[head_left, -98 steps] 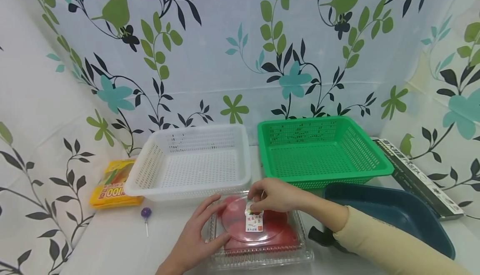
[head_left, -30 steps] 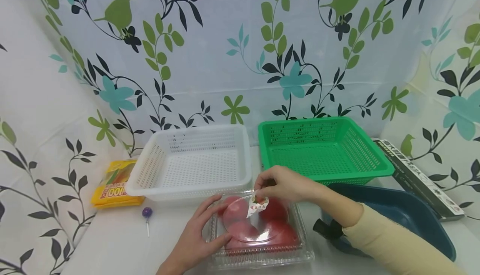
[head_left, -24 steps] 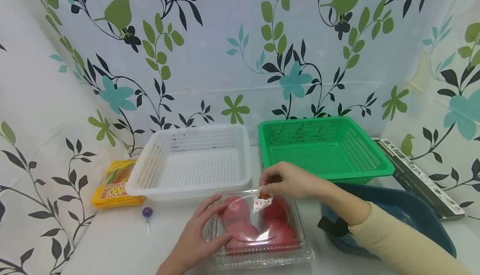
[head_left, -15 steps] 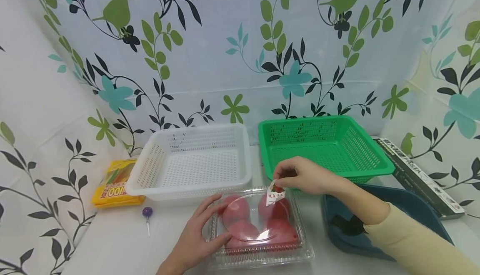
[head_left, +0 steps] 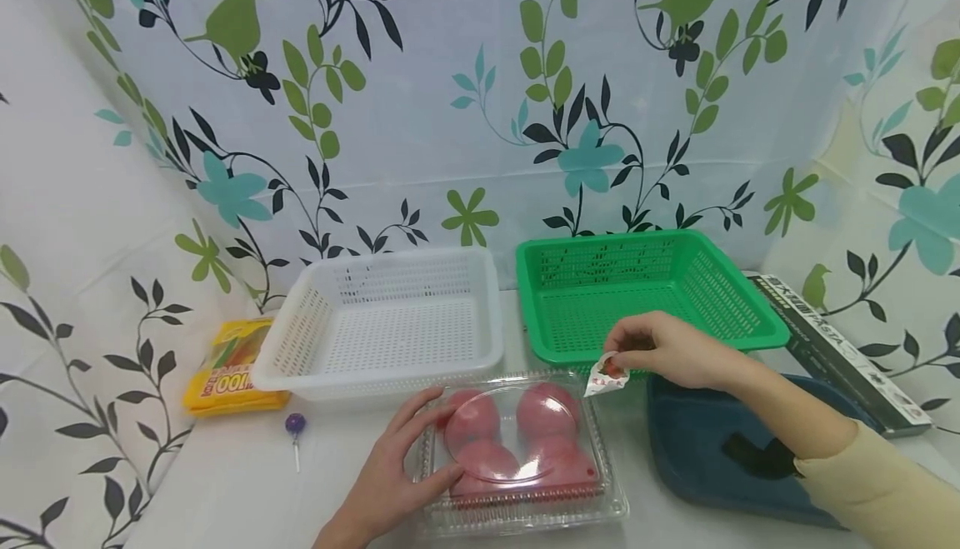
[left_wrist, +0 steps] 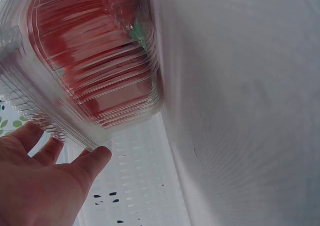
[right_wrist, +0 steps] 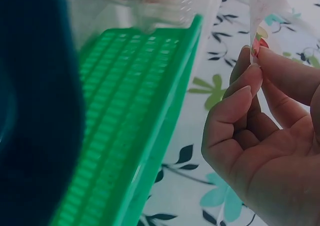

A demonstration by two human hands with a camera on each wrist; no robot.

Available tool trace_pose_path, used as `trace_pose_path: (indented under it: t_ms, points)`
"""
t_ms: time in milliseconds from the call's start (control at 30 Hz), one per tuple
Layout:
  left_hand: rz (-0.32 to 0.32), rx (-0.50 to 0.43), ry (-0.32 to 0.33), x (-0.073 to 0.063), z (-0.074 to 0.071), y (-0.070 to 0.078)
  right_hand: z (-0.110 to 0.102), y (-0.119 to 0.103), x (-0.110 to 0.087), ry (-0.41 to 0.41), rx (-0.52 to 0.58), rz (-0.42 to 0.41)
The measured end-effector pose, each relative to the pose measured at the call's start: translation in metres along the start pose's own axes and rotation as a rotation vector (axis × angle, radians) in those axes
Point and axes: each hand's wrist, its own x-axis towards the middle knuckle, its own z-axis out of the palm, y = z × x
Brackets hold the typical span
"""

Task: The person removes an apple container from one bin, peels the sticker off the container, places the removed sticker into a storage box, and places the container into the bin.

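Observation:
A clear plastic clamshell box (head_left: 517,509) holding several large red round fruits (head_left: 547,414) sits on the table in front of the baskets. My left hand (head_left: 393,470) rests against its left side with fingers spread, fingertips on the lid. In the left wrist view, thumb and fingertips touch the box's ridged rim (left_wrist: 100,136). My right hand (head_left: 667,351) pinches a white sticker label (head_left: 606,376) with red print between thumb and fingers, to the right of the box near the green basket. The right wrist view shows the label (right_wrist: 262,8) curling above the fingertips.
Behind the box stand a white basket (head_left: 375,386) and a green basket (head_left: 540,361). A dark blue tub (head_left: 693,486) lies under my right forearm, with a black pasta box (head_left: 840,353) beyond it. At left are a yellow packet (head_left: 232,370) and a purple lollipop (head_left: 296,424).
My right hand has peeled the label up off the lid and carried it to the right, clear of the box. My left hand and the box have stayed put.

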Motion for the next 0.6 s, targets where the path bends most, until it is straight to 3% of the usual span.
trace_pose_path:
  t_ms: [133, 600]
  points:
    - [0.003, -0.006, -0.006, 0.0, 0.0, 0.0, -0.005, 0.009, -0.01, -0.002, -0.025, 0.022]
    - [-0.014, 0.003, -0.004, -0.001, -0.001, 0.0, -0.026, 0.05, -0.046, -0.047, -0.073, -0.025]
